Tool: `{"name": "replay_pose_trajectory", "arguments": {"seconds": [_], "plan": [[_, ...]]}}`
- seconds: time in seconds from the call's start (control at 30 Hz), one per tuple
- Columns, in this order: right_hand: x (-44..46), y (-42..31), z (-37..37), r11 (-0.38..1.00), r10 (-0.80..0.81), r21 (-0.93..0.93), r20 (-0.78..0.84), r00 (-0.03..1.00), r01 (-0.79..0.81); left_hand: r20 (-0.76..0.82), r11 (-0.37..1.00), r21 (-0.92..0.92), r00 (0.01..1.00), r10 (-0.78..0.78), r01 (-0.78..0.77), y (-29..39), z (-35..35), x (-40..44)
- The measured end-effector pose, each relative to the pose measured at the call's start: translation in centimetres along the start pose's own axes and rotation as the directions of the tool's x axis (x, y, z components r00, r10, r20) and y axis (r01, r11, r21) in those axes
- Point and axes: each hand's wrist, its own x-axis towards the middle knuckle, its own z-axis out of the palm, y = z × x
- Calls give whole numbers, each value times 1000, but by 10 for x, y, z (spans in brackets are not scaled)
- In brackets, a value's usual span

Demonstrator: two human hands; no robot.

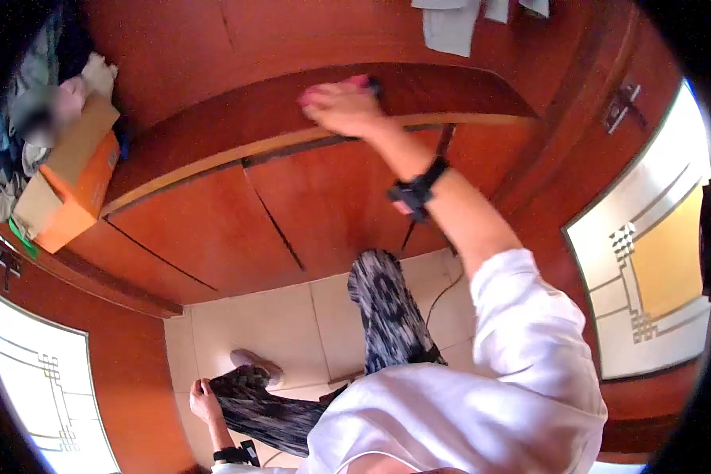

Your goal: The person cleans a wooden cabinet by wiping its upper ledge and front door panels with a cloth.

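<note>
My right hand (344, 108) reaches out over a dark red wooden ledge (458, 88). It presses down on a crumpled pink-red cloth (311, 96), with fingers bent around it; the hand is slightly blurred. Some of the cloth and a small dark patch show past the fingers. Low on the left, my left hand (205, 403) is at the bent knee of my patterned black-and-grey trousers (249, 391). Its fingers are curled in, and what they may hold against the knee is hidden.
An orange cardboard box (87, 189) heaped with clothes stands at the ledge's left end. Cabinet doors (205, 229) lie below the ledge, above a tiled floor (292, 316). White papers (450, 28) hang at the top. A thin cable (442, 294) runs beside my leg.
</note>
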Motion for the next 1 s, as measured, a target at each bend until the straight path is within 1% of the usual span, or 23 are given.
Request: {"name": "replay_pose_trajectory", "arguments": {"seconds": [0.03,0.07,0.1,0.17,0.2,0.27,0.3,0.37,0.4,0.43,0.47,0.53,0.57,0.63,0.67,0.7,0.73,0.77,0.83,0.87,0.9,0.97,1.0], "plan": [[16,-27,-4,978,-157,-123,92,983,168,2,1000,19,1000,2,-2,5,0,0],[28,-54,2,986,-168,-6,33,985,168,2,998,53,1000,15,-15,5,1,1],[15,-90,-45,983,-44,183,131,990,19,4,997,64,999,32,-32,6,2,2],[30,-119,-24,954,-54,296,27,998,43,13,998,57,1000,2,-3,9,4,3],[33,-122,-15,953,-44,301,25,999,34,20,996,84,1000,9,-11,15,2,3],[30,-123,-7,936,-44,340,-140,989,90,28,995,103,1000,13,-16,20,3,4],[23,-115,-6,934,-36,347,-139,990,82,35,994,112,999,7,-11,22,3,4],[2,-91,-6,913,-143,341,-245,959,223,34,990,139,999,4,-9,27,2,2],[-13,-76,-8,937,-121,271,-345,931,222,33,992,128,999,5,-9,29,1,0],[-23,-56,0,944,-124,208,-497,859,257,33,993,117,999,4,-8,30,0,-1],[-38,-34,-3,961,-99,162,-553,828,223,35,993,120,999,-2,-2,30,0,0],[-72,12,-26,980,-33,166,-421,906,113,48,990,131,998,38,-44,22,0,-1],[-88,34,-33,995,1,93,-390,921,38,50,991,135,999,18,-25,14,2,-1],[-114,76,-50,995,82,80,-285,955,-62,11,990,133,999,37,-39,-4,9,2],[-126,98,-52,992,124,23,-256,959,-122,12,986,164,1000,-23,20,-4,9,3],[-139,118,-56,980,201,29,-209,957,-199,35,996,85,999,-13,10,-12,11,4],[-150,142,-54,978,206,3,-214,955,-210,50,996,91,998,-32,27,-13,10,4],[-159,158,-58,959,265,-61,-159,951,-277,65,995,94,997,-49,43,-11,8,3],[-173,184,-61,939,336,-42,-100,937,-341,41,994,109,999,-26,21,0,1,0],[-175,183,-64,927,371,-15,-98,924,-374,60,996,81,998,-34,29,6,-3,-2],[-176,183,-65,937,346,-17,-93,934,-349,12,998,61,1000,-6,6,6,-2,-3],[-172,179,-64,918,395,24,-101,913,-395,25,999,11,999,-40,40,14,-8,-6],[-169,171,-63,928,371,16,-102,923,-371,18,999,-16,999,-45,45,8,-6,-6]]}}
